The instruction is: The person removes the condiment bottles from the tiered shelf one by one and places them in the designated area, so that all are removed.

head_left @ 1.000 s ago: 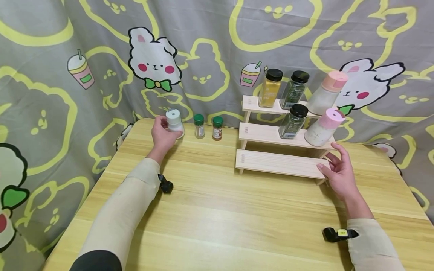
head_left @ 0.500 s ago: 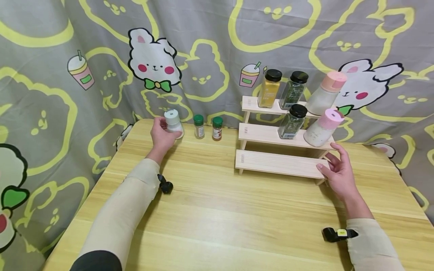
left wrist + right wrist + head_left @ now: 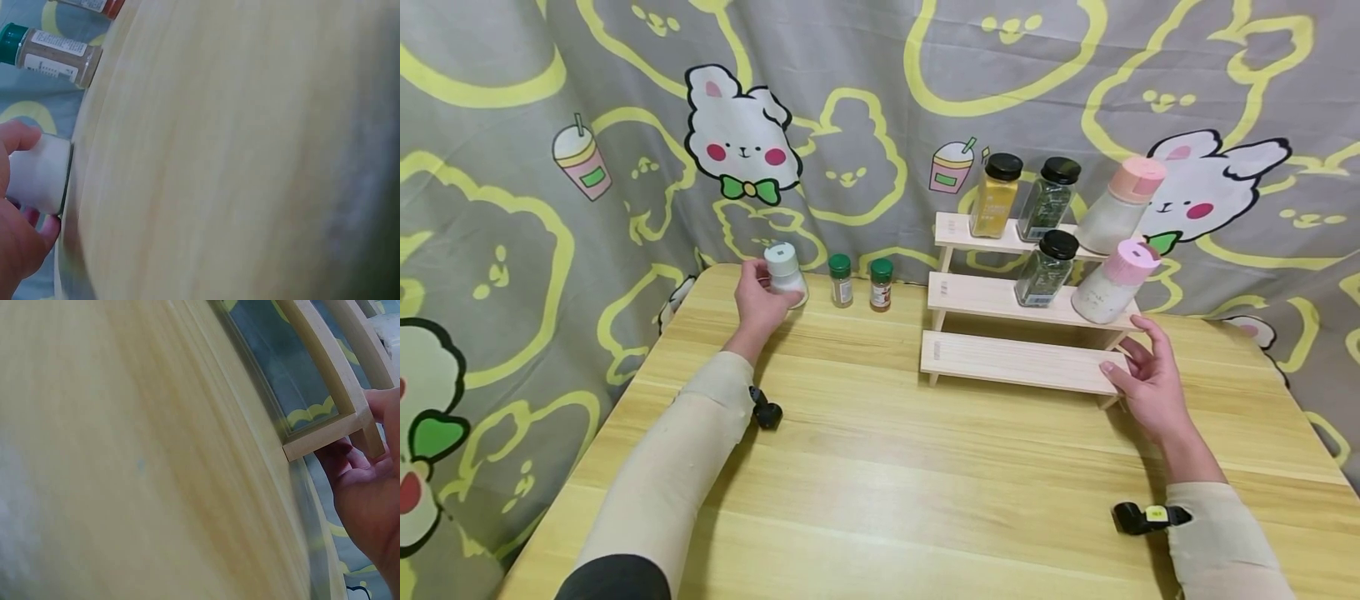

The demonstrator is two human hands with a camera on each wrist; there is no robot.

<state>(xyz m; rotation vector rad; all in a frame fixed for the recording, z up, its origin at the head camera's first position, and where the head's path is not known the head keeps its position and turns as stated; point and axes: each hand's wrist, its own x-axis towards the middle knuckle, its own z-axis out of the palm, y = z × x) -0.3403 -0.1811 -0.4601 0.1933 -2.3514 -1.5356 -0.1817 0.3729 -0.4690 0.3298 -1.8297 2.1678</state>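
At the far left of the table, my left hand (image 3: 762,300) grips a seasoning jar (image 3: 785,271) with a pale lid and white contents. The jar stands upright; in the left wrist view the thumb and fingers lie around its white body (image 3: 41,172). My right hand (image 3: 1153,387) holds the right end of a three-tier wooden rack (image 3: 1022,360), its thumb on the lowest shelf and its other fingers partly hidden behind. The right wrist view shows that hand (image 3: 375,500) against the rack's end frame (image 3: 322,434).
Two small green-capped spice bottles (image 3: 841,282) stand right of the pale-lidded jar. On the rack's upper tiers are a yellow spice jar (image 3: 995,200), black-capped herb jars (image 3: 1047,271) and pink-capped jars (image 3: 1108,292). A patterned curtain (image 3: 865,50) hangs behind the table (image 3: 880,483).
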